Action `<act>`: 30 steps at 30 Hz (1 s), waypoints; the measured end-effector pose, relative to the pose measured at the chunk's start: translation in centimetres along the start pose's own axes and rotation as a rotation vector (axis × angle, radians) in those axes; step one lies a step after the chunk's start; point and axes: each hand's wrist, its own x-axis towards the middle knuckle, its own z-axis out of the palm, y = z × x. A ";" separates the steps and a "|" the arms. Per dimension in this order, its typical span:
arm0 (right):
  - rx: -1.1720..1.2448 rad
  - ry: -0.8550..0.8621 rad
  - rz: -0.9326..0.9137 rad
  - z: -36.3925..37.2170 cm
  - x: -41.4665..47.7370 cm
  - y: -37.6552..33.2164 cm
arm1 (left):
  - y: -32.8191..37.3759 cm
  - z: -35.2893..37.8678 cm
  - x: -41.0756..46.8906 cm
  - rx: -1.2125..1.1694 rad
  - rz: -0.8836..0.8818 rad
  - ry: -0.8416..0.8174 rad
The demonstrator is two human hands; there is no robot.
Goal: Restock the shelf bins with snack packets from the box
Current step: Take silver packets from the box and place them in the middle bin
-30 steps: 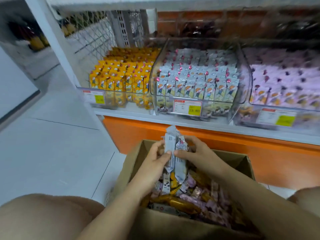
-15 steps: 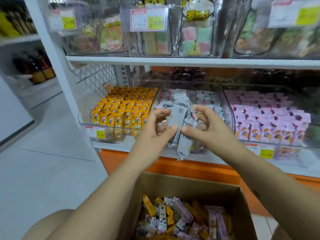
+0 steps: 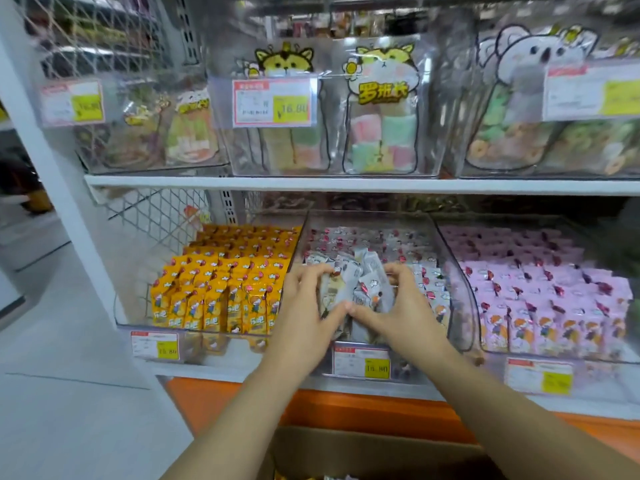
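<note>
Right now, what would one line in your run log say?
step: restocking | left grip: holds grey-white packets | right grip: holds same bundle | place: over middle bin | box: below

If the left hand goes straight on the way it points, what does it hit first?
Likely the standing white packets in the middle bin, just beyond the packet bundle that the left hand grips with the right hand; depth is unclear.

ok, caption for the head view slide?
Left hand and right hand hold a bundle of pale snack packets at the middle bin, above the box.
</note>
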 end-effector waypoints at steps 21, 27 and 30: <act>0.088 -0.237 -0.027 -1.5 0.9 -4.3 | 0.3 -1.0 -0.9 -0.120 0.084 -0.036; 0.299 0.010 -0.034 -2.4 0.4 -5.2 | -0.2 -3.3 -0.7 -0.293 0.036 -0.086; 0.300 0.229 -0.101 -3.1 0.0 -4.9 | -0.7 -4.0 -0.6 -0.276 0.030 -0.069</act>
